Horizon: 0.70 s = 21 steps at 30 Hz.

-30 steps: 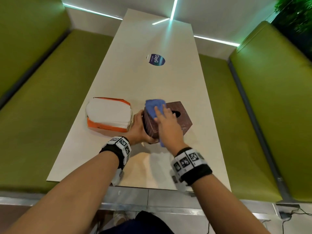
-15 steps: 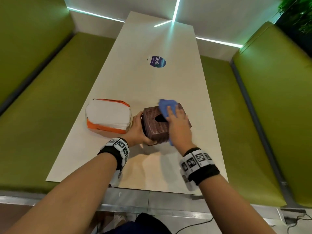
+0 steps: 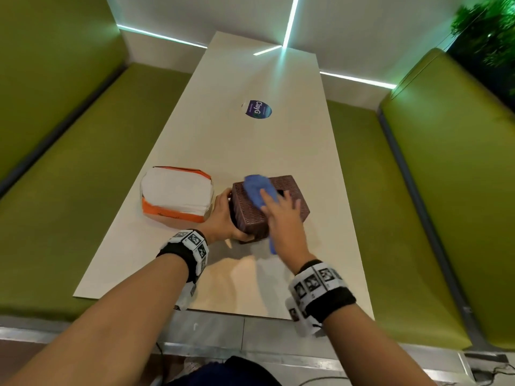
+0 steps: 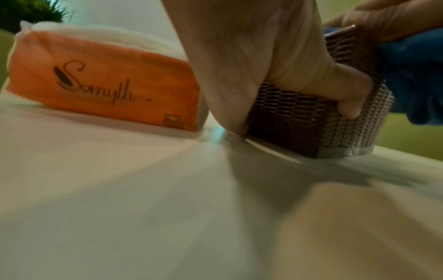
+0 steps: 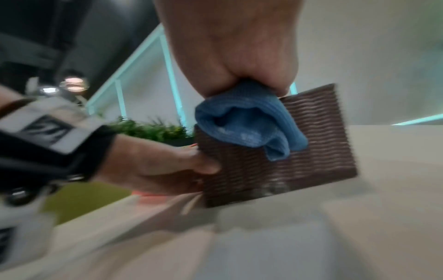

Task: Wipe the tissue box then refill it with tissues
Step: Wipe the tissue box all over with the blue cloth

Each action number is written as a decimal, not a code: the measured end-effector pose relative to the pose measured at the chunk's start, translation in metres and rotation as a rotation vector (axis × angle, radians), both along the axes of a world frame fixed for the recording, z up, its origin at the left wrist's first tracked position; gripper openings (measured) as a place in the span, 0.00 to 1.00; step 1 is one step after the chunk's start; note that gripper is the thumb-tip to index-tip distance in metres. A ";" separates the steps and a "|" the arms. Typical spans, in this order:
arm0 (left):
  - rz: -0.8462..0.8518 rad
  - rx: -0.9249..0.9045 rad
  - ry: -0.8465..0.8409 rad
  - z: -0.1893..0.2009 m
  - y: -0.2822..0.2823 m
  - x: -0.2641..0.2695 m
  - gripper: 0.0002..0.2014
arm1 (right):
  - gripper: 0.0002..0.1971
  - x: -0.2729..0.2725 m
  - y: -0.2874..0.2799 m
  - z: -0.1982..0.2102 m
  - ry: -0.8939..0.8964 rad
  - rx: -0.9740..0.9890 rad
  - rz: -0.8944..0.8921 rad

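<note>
Tissue box (image 3: 271, 208): brown woven cover, sitting near the front of the cream table (image 3: 250, 140), turned at an angle to the table edge. Left hand (image 3: 224, 218) grips its near-left corner, thumb hooked round the front face, fingers behind. Right hand (image 3: 281, 215) presses a blue cloth (image 3: 257, 190) flat onto the top, fingers spread; one end of the cloth hangs down the front face. Wrist views are motion-blurred, so it looks mid-stroke.

Refill pack (image 3: 177, 195), orange wrapper with white tissues showing, lies just beside the left hand, to the left of the box. Refill step not started.

Risks as I see them:
- Box looks light. If the left hand loosens, a stroke could skate it across the smooth table, maybe towards the near edge.
- Cloth passes over the dispensing slot (image 3: 282, 194). It could catch on the rim there, or on the weave, and tip the box.
- A hard sideways stroke could shove the left hand into the pack.
</note>
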State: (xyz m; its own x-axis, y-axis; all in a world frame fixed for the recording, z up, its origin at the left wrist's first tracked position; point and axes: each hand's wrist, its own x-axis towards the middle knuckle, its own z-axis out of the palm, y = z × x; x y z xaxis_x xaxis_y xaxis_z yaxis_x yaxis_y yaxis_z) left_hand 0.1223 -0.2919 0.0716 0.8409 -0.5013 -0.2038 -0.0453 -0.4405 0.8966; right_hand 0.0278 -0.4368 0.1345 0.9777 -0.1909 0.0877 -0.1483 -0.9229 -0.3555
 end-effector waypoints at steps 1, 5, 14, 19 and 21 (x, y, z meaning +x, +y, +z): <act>0.002 -0.013 0.000 0.001 0.002 0.000 0.72 | 0.26 0.000 -0.017 0.002 -0.007 0.054 -0.088; -0.023 -0.104 0.122 0.018 0.005 -0.002 0.67 | 0.21 -0.007 -0.069 0.025 -0.127 0.587 -0.429; -0.205 -0.032 0.209 0.059 0.010 -0.006 0.64 | 0.16 -0.006 -0.076 0.051 0.024 1.127 -0.306; -0.229 0.045 0.073 0.058 0.008 -0.003 0.65 | 0.17 0.008 -0.080 0.059 0.120 1.075 -0.361; -0.192 0.053 0.052 0.054 0.010 -0.002 0.60 | 0.17 0.012 -0.078 0.059 0.078 0.997 -0.387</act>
